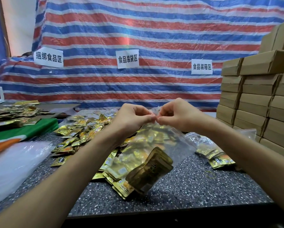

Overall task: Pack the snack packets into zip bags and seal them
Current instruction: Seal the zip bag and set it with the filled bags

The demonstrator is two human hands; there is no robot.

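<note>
Hands (132, 116) (176, 114) pinch zip bag (167, 145)

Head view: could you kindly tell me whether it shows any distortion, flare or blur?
In the head view, wide-angle bending bows the tarp stripes and tilts the cardboard boxes; a faint rainbow flare crosses the tarp; the zip bag looks fairly sharp.

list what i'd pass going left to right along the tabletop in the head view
clear plastic sheeting → loose snack packets → zip bag, lifted, with packets inside → second bag of packets → stacked cardboard boxes
</note>
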